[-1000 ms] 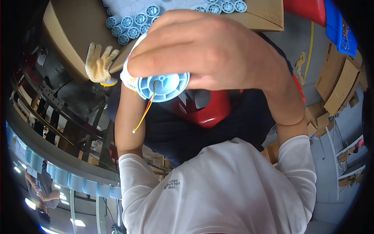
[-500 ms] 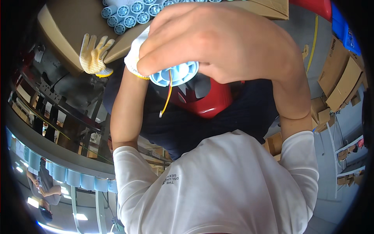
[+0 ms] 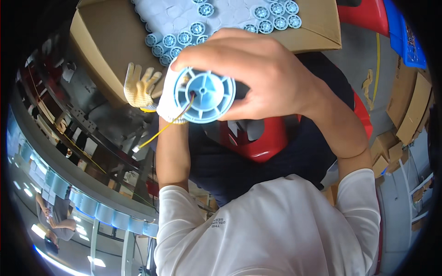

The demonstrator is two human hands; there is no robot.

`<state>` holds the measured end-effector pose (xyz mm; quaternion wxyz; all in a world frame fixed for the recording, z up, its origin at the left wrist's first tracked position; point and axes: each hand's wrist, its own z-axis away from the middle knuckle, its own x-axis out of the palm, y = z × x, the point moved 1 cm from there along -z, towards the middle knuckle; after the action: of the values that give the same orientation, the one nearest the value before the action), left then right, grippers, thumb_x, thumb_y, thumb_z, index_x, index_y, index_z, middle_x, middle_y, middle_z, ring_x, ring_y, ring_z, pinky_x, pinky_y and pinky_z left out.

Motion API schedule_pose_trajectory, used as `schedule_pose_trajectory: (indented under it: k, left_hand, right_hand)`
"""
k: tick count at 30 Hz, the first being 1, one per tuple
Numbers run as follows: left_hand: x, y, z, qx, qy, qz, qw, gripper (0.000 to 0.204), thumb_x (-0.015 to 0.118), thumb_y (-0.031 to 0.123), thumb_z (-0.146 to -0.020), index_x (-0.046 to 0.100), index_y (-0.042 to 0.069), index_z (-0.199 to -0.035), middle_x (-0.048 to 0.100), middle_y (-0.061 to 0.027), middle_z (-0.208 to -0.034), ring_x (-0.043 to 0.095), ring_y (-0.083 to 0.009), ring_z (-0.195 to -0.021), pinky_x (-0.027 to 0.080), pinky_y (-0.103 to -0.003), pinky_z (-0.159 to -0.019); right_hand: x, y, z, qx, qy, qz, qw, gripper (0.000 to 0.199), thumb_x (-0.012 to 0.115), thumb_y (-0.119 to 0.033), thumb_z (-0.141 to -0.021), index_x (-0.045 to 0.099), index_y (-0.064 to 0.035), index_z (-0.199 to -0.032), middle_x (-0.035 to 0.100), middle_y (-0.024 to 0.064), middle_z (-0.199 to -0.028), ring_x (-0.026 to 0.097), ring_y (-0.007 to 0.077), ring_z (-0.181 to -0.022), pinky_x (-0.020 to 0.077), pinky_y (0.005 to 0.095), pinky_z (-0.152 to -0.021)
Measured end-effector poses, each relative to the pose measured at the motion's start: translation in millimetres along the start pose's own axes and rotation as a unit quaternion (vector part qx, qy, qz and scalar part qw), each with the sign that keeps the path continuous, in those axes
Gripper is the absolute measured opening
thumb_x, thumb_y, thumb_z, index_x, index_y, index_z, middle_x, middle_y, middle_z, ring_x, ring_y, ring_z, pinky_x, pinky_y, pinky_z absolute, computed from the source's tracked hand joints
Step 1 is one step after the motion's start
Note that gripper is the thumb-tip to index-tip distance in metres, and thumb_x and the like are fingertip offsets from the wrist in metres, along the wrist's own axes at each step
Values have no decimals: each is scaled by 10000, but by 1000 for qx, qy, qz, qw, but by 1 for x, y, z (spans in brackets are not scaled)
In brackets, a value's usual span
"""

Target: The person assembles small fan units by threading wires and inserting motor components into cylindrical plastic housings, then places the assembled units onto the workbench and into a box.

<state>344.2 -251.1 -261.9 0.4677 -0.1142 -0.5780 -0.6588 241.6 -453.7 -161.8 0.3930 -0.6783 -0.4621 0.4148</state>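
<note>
Ahead of you the open cardboard box holds rows of pale blue spools on a moulded tray, with a spare knitted glove lying on its near flap. In front of it, over your lap and the red stool, your right hand wraps one light blue spool, fingers curled close together over the top. Your gloved left hand sits behind the spool; I cannot tell how its fingers lie. A thin yellow wire leaves the hub, so you seem to be threading it; next, hold the spool steady and feed carefully.
</note>
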Motion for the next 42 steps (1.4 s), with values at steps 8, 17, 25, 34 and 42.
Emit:
schedule_pose_trajectory:
  k: [8, 17, 25, 34, 42]
  left_hand:
    - [-6, 4, 4, 2, -16, 7, 1000, 267, 777, 195, -943, 705, 24, -1135, 723, -29, -1033, 685, -108, -904, 567, -264, -748]
    - [-3, -11, 0, 9, -23, 12, 1000, 270, 757, 188, -962, 698, 24, -1168, 723, -34, -1060, 692, -114, -925, 572, -265, -761]
    - [10, -13, -8, 19, -20, 11, 1000, 273, 740, 183, -979, 692, 25, -1197, 722, -39, -1084, 697, -119, -943, 577, -267, -773]
    - [20, 6, -12, 37, 89, -10, 995, 356, 721, 176, -990, 676, 27, -1310, 733, -54, -1180, 704, -119, -963, 587, -275, -798]
    - [27, 58, -8, -22, 210, -302, 930, 311, 720, 288, -971, 787, -5, -892, 666, -18, -685, 571, -97, -649, 475, -317, -614]
  right_hand:
    - [3, 3, -2, -49, -7, -32, 998, 287, 813, -62, -798, 727, -50, -1071, 751, 102, -920, 720, 308, -906, 580, 441, -828]
    - [0, 3, 4, -49, -96, -48, 993, 367, 813, 17, -787, 760, -19, -1148, 778, 116, -1076, 734, 316, -992, 604, 399, -846]
    - [-8, 7, 5, -38, -74, -41, 996, 449, 812, -3, -762, 754, -50, -1205, 744, 115, -1221, 698, 322, -1089, 560, 419, -956]
    - [18, 10, -11, -113, 69, 275, 952, 352, 855, -68, -717, 839, -149, -1059, 737, 96, -1243, 664, 349, -1120, 562, 436, -960]
    - [47, 28, -16, -23, -94, 390, 916, 612, 810, -67, -871, 612, -60, -1451, 550, 224, -1507, 568, 450, -1284, 462, 516, -1101]
